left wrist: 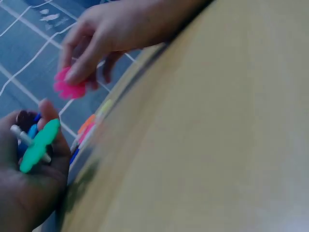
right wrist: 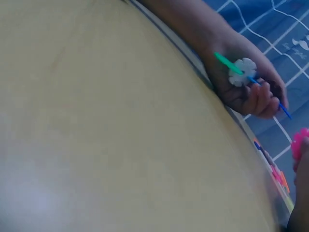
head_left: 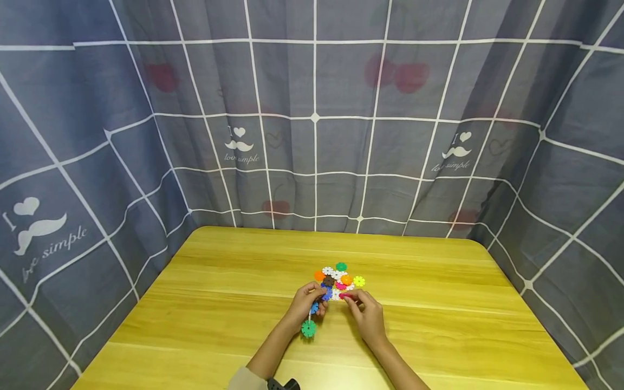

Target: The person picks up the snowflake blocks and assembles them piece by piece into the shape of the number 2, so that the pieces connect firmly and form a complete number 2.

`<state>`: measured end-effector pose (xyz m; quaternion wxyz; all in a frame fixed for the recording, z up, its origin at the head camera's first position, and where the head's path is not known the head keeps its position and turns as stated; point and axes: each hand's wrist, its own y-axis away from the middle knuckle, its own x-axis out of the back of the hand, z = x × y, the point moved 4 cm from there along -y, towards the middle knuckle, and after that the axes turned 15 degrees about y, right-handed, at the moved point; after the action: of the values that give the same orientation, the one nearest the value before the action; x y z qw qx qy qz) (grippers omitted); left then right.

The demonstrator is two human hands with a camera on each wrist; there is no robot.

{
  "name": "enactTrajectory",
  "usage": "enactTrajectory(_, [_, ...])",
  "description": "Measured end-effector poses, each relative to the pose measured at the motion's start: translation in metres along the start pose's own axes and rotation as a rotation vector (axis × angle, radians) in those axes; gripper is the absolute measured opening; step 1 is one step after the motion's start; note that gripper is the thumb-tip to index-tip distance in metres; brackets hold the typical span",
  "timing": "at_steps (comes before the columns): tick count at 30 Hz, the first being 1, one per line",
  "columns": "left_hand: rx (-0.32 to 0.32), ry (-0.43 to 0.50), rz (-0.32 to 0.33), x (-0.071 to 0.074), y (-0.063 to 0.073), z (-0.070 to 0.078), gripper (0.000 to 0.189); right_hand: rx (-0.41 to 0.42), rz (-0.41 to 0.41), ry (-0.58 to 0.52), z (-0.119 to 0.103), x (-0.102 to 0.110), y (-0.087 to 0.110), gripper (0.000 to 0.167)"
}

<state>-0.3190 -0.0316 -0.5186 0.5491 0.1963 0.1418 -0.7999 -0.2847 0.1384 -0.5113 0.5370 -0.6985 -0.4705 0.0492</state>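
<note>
My left hand (head_left: 303,304) holds a chain of notched plastic discs joined edge to edge. A green disc (head_left: 308,329) hangs at its near end, followed by a white disc (right wrist: 243,72) set crosswise, then blue discs (head_left: 327,294) at the fingers. Part of the chain is hidden by the fingers and palm. Between thumb and fingertips, my right hand (head_left: 369,317) pinches a pink disc (left wrist: 69,86). In the left wrist view that pink disc is apart from the chain, a short way off from the left fingertips.
Just beyond the hands lies a pile of loose discs: a brown disc (head_left: 329,280), orange disc (head_left: 346,280), yellow disc (head_left: 359,281), green disc (head_left: 340,266) and several white ones. They lie on a wood-grain table (head_left: 234,271). A checked curtain (head_left: 341,146) surrounds its back and sides.
</note>
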Motion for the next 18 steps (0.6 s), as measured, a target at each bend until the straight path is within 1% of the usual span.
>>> enactTrajectory(2, [-0.009, 0.021, 0.030, 0.003, 0.000, 0.000, 0.020, -0.093, -0.003, 0.041, 0.005, 0.001, 0.000, 0.011])
enactTrajectory(4, [-0.019, 0.026, 0.034, 0.005, -0.001, 0.000, 0.020, -0.186, -0.029, 0.095, 0.010, 0.000, 0.000, 0.010])
enactTrajectory(6, [-0.030, 0.026, 0.022, 0.005, -0.002, 0.000, 0.019, -0.255, -0.066, 0.165, 0.014, -0.001, -0.001, 0.012])
enactTrajectory(8, [-0.039, 0.032, 0.015, 0.004, -0.003, 0.000, 0.019, -0.290, -0.086, 0.249, 0.016, -0.002, -0.002, 0.015])
enactTrajectory(10, [-0.043, 0.040, 0.020, 0.005, -0.004, -0.001, 0.019, -0.288, -0.078, 0.330, 0.017, -0.002, -0.004, 0.018])
enactTrajectory(11, [-0.040, 0.043, 0.026, 0.005, -0.004, -0.001, 0.018, -0.273, -0.071, 0.363, 0.017, -0.003, -0.005, 0.018])
enactTrajectory(13, [-0.031, 0.049, 0.035, 0.005, -0.004, -0.002, 0.018, -0.210, -0.062, 0.411, 0.015, -0.006, -0.007, 0.019])
enactTrajectory(15, [-0.016, 0.047, 0.037, 0.003, -0.002, 0.001, 0.017, -0.134, -0.089, 0.441, 0.012, -0.011, -0.007, 0.022])
enactTrajectory(18, [-0.010, 0.035, 0.008, -0.003, 0.004, 0.007, 0.017, -0.052, -0.159, 0.460, 0.008, -0.018, -0.006, 0.027])
